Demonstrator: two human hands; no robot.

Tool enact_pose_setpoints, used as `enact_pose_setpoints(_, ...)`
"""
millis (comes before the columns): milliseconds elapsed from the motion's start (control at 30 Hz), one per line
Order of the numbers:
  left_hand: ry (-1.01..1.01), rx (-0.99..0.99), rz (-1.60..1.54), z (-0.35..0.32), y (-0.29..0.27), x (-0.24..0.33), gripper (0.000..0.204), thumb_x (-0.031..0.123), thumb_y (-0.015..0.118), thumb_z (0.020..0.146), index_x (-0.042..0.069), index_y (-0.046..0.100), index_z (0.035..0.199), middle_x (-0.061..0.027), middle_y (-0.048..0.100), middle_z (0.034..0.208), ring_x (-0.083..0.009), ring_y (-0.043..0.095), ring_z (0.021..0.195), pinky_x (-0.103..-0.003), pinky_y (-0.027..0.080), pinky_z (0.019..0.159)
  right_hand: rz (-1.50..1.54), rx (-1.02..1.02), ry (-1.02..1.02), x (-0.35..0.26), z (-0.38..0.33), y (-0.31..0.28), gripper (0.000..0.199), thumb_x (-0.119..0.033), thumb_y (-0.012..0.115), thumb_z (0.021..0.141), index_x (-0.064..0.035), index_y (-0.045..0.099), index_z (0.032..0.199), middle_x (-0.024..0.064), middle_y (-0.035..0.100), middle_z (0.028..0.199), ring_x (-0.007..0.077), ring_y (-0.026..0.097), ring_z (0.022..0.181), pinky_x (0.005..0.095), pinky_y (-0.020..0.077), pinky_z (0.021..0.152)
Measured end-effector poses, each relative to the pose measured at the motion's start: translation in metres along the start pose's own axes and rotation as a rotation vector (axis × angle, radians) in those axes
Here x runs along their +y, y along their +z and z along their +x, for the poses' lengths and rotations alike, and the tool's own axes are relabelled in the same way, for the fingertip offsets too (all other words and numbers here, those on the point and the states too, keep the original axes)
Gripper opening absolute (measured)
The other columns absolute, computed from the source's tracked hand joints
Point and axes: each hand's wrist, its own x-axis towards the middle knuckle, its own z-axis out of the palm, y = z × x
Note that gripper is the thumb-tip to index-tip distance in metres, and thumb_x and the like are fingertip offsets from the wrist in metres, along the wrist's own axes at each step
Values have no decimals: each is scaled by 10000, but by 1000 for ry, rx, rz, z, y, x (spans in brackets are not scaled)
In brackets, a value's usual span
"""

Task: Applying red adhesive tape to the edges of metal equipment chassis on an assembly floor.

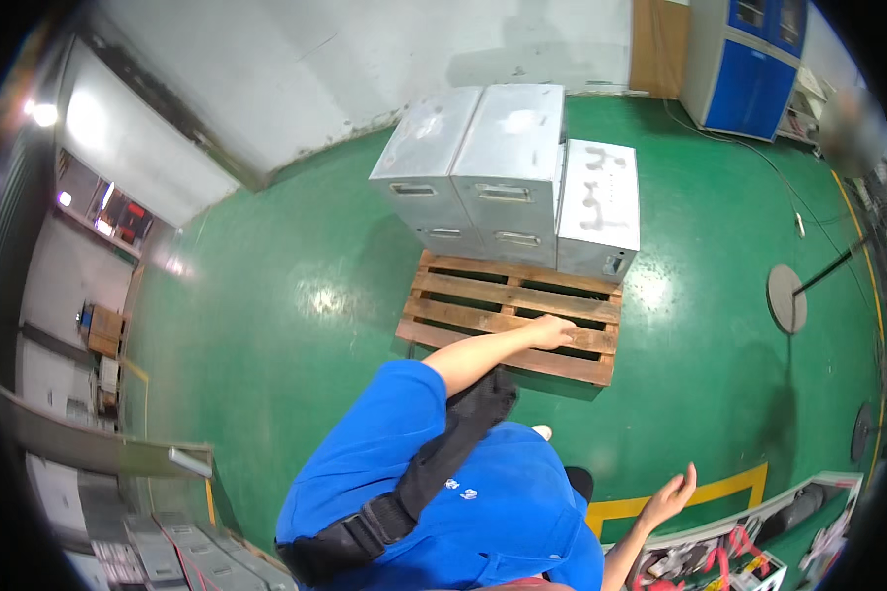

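Pallet [455, 322] of brown wooden slats lies on the green floor [306, 335] just off the view's centre, toward four o'clock, its near slats bare and its far part carrying metal boxes. The left hand [552, 333] reaches out over those near slats, palm down, fingers loosely bent, with nothing visible in its grasp; whether the fingertips touch the wood, I cannot tell. From that hand, the tall grey metal boxes [509, 148] rise at eleven o'clock, two columns side by side, with recessed handles [503, 192] on their near faces. Just past twelve o'clock from the same hand, a lower, paler box [616, 197] stands close beside them, dark smudges marking its top.

The right hand [670, 497] hangs at five o'clock from the left one, well apart from the pallet, released, its fingers extended and nothing held. It appears over a yellow floor line [616, 512], near a bin [774, 576] containing red and dark items.

Blue clothing [512, 492] fills six o'clock, crossed by a wide black strap [434, 458]. Around the view's rim, a blue-and-grey cabinet [754, 89] stands at two o'clock, a stand with a round base [784, 300] at three, more grey boxes [192, 547] between seven and eight, and a brown carton [105, 330] at nine. A pale wall [365, 49] closes off twelve o'clock.
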Motion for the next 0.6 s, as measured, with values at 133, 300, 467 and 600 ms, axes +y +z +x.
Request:
enact_pose_setpoints(133, -274, 142, -248, 3, -48, -28, 441, 296, 561, 812, 45, 508, 1171, -158, 591, 1065, -278, 586, 951, -361, 461, 806, 36, -352, -4, 8, 100, 80, 221, -33, 423, 879, 23, 539, 1059, 137, 566, 1027, 234, 539, 958, 320, 410, 856)
enact_pose_setpoints(300, -419, 406, -339, 24, -54, -78, 391, 255, 562, 814, 32, 530, 1133, -103, 623, 971, -200, 591, 905, -309, 459, 790, 320, -676, 100, 32, 212, 200, 181, -47, 443, 873, 24, 563, 988, 100, 602, 907, 174, 577, 862, 281, 449, 793)
enact_pose_setpoints(467, -503, 549, -587, 66, -66, -52, 404, 231, 561, 813, 17, 516, 1153, -147, 607, 1025, -216, 575, 982, -301, 454, 821, 302, -1049, 37, -10, 295, 328, 160, -68, 462, 866, 19, 573, 942, 75, 615, 852, 140, 586, 815, 247, 455, 749)
enact_pose_setpoints(600, -593, 656, -750, 74, -71, -43, 410, 194, 540, 853, 12, 462, 1212, -79, 611, 958, -141, 582, 843, -275, 471, 729, 470, -1414, 51, -96, 298, 422, 175, -98, 460, 878, 9, 574, 956, 72, 629, 841, 103, 568, 750, 222, 443, 659)
